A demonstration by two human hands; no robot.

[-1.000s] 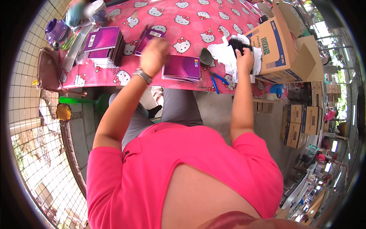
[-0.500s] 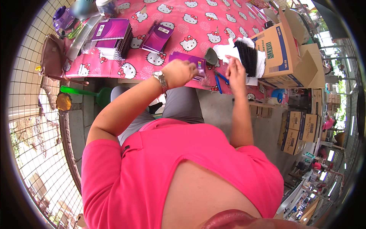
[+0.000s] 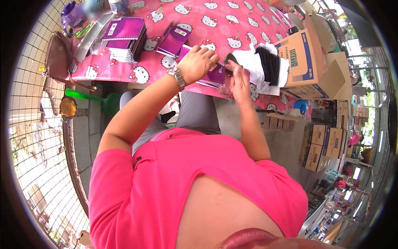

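A purple spiral notebook [image 3: 215, 77] lies at the table's near edge, partly covered by my hands. My left hand [image 3: 196, 65], with a metal watch at the wrist, is over its left part. Its fingers are curled together, and what they hold, if anything, is hidden. At the notebook's right edge is my right hand [image 3: 239, 84], its fingers stretched out and nothing visible in them. A dark grey-green rounded object [image 3: 229, 60] is just beyond the right fingertips. Farther left are a few purple notebooks [image 3: 176, 38] and a taller notebook stack [image 3: 124, 30].
Black plastic binding coils [image 3: 268, 65] lie on white paper [image 3: 247, 62] to the right. An open cardboard box [image 3: 299, 58] stands beside them. A brown bag [image 3: 58, 56] hangs at the table's left edge, above a green-handled dustpan [image 3: 112, 103]. The pink tablecloth [image 3: 219, 28] covers the table.
My right hand has moved left to the notebook's edge, and my left hand has shifted slightly over the notebook. The blue-handled tool seen between them before is now hidden.
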